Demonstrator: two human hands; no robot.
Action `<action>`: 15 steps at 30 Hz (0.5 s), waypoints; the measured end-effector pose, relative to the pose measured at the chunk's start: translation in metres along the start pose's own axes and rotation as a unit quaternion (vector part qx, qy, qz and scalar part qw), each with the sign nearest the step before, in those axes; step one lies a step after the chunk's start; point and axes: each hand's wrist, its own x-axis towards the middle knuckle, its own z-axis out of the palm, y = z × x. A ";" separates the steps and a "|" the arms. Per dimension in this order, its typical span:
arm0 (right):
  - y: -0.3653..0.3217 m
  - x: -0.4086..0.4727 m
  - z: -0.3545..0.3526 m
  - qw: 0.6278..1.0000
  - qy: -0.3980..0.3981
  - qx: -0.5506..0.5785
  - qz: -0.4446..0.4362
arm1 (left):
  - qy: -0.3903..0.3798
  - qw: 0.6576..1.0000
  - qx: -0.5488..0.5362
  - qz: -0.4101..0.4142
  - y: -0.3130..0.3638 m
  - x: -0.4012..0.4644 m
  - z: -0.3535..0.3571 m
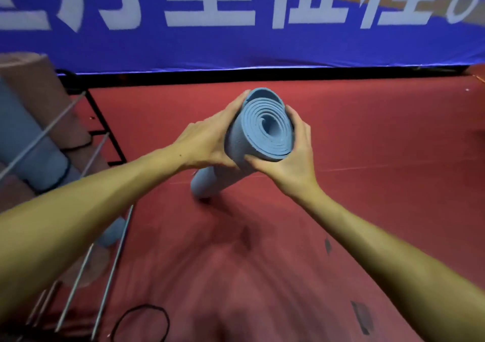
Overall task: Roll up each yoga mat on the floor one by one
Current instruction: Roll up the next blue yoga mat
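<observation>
A light blue yoga mat (265, 129), fully rolled, stands tilted on its lower end on the red floor (367, 137), its spiral top end facing me. My left hand (210, 142) wraps the roll's left side near the top. My right hand (291, 155) clasps its right side and underside, thumb at the rim. Both hands hold the same roll.
A metal wire rack (78, 242) at the left holds several rolled mats, blue (29, 144) and brown-pink (44, 95), some bound with black bands. A loose black elastic loop (141, 323) lies on the floor at the bottom. A blue banner (262, 42) lines the far wall.
</observation>
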 end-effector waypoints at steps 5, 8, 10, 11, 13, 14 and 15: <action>-0.033 0.004 0.020 0.990 -0.105 -0.028 -0.095 | 0.110 0.991 0.046 -0.063 -0.006 -0.044 -0.001; -0.029 -0.001 0.020 0.976 -0.210 -0.054 0.005 | 0.113 0.984 0.069 -0.120 -0.026 -0.068 0.033; -0.015 -0.014 0.023 0.963 -0.252 -0.085 0.043 | 0.086 0.983 0.083 -0.138 -0.039 -0.090 0.059; -0.007 -0.024 0.024 0.956 -0.271 -0.107 0.046 | 0.068 0.985 0.084 -0.132 -0.043 -0.103 0.074; 0.007 -0.046 0.025 0.950 -0.284 -0.122 0.048 | 0.040 0.989 0.072 -0.119 -0.046 -0.126 0.102; 0.009 -0.057 0.026 0.951 -0.282 -0.121 0.048 | 0.034 0.989 0.062 -0.129 -0.046 -0.137 0.111; 0.012 -0.066 0.028 0.952 -0.279 -0.118 0.044 | 0.034 0.988 0.047 -0.146 -0.047 -0.145 0.118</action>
